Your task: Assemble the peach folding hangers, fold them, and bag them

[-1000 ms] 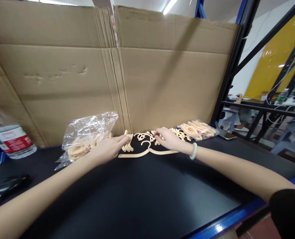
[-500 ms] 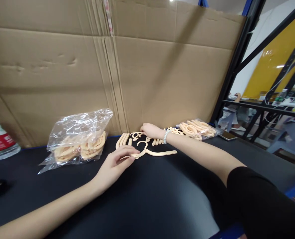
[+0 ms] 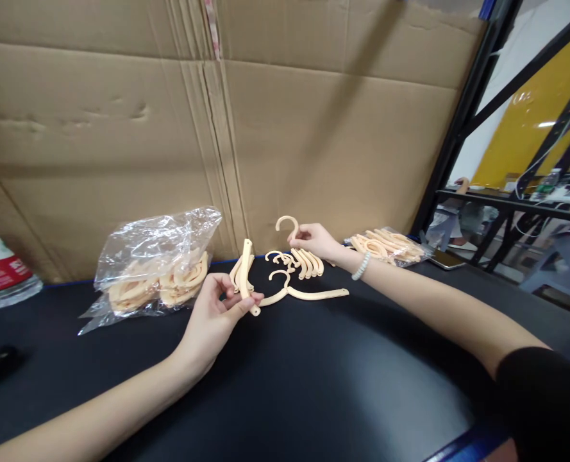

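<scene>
My left hand point(image 3: 220, 311) pinches a cream hanger arm point(image 3: 247, 269) near its lower end, the piece standing tilted off the table. Between the fingertips of my right hand point(image 3: 316, 240) is a loose cream hanger hook point(image 3: 287, 224), raised with its curve upward. A hanger point(image 3: 316, 295) with hook and two arms lies flat on the black table between my hands; my left fingers partly cover its left end. Behind it are more loose hooks point(image 3: 279, 258), and a row of hanger arms point(image 3: 308, 263) lies below my right hand. Another pile of arms point(image 3: 236, 274) is beside my left fingers.
A clear plastic bag point(image 3: 157, 256) of hanger parts stands at left, another bag point(image 3: 388, 245) at right. Cardboard point(image 3: 342, 141) walls the back. A bottle with red label point(image 3: 0, 273) stands far left; a phone point(image 3: 444, 258) lies right, near the black rack point(image 3: 458, 128).
My right hand has lifted a hook from the pile behind and brought it up and rightward. My left hand has picked up a hanger arm and raised it upright.
</scene>
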`<state>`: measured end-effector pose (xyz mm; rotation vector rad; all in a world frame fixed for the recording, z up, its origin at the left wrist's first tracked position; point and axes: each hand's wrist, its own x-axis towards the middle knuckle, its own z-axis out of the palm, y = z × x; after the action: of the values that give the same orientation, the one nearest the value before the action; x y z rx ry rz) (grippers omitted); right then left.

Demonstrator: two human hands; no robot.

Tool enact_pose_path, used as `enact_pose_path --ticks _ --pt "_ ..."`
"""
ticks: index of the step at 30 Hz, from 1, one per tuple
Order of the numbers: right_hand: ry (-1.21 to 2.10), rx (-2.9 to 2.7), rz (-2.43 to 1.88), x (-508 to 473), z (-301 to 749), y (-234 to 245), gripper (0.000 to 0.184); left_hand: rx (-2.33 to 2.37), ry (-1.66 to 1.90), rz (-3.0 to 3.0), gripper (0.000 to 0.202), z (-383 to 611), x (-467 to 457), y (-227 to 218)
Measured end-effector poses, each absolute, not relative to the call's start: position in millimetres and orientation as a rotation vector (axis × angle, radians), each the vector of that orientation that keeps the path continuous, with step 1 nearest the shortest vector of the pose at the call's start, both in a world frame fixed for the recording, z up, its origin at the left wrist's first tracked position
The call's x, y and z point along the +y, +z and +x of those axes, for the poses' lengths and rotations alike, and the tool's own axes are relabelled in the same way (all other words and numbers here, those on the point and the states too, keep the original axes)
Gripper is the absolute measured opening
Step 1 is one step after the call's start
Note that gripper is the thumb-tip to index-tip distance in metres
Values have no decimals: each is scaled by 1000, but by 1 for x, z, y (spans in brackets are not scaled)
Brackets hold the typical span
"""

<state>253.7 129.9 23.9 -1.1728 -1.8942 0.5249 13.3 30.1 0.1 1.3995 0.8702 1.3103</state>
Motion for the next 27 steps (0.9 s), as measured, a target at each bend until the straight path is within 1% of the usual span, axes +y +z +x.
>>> enact_pose_path --ticks 1,4,5,7,9,11,18,23,27 --pt "603 -1850 -1131 120 253 22 4 871 1301 1363 46 13 29 2" --pt "821 -1760 -1020 88 246 18 13 866 1203 1280 54 13 26 5" --pt "880 -1741 -991 77 244 16 15 861 1163 1266 52 13 26 4" --pt "994 -1703 -942 58 238 14 18 846 1114 1270 40 13 25 2" --pt "1146 -1631 -887 43 230 10 21 846 1119 1322 29 13 23 -2" --pt "1254 -1544 -852 34 223 4 21 874 1145 1407 25 12 20 -6" --pt "1564 -1336 -631 23 206 -21 23 923 1216 1636 17 11 14 -5" --pt "1700 -1345 -614 23 210 -20 22 949 1182 1547 20 12 18 -6" --pt "1743 -1349 -598 24 212 -18 25 915 1171 1593 18 13 17 -6"
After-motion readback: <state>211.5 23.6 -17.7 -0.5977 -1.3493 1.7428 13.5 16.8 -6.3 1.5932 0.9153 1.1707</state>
